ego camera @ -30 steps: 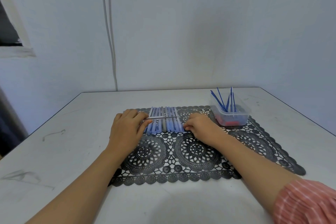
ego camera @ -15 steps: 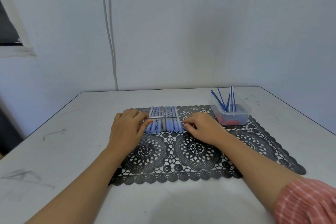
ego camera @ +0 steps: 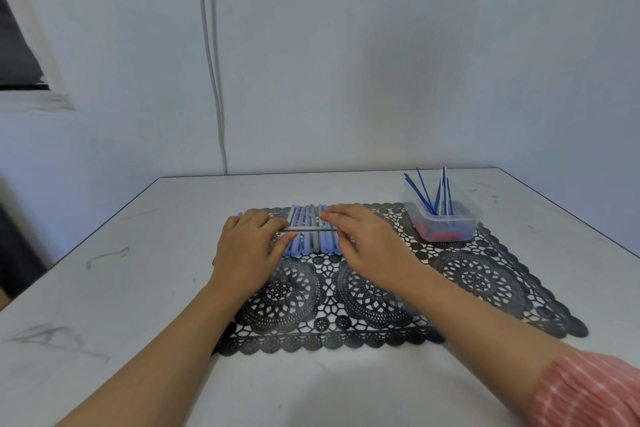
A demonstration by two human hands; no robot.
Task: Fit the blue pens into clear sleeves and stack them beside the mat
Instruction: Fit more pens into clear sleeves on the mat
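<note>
A row of blue and grey pen sleeves [ego camera: 313,236] lies side by side at the far left of the black lace mat [ego camera: 467,281]. Across that row lies one thin pen [ego camera: 308,228], held level. My left hand [ego camera: 247,250] pinches its left end between thumb and fingers. My right hand [ego camera: 363,241] covers its right end with curled fingers; the grip itself is hidden. A clear plastic tub [ego camera: 441,218] at the mat's far right holds several thin blue pen refills [ego camera: 429,194] standing upright and red pieces on its bottom.
The mat lies on a white table [ego camera: 138,288] with scuff marks at the left. A white wall stands close behind the table, with a cable [ego camera: 214,80] running down it. Bare tabletop lies to the left of the mat and in front of it.
My right hand has slid left along the pen, closer to my left hand. The left hand and the row of sleeves have stayed in place.
</note>
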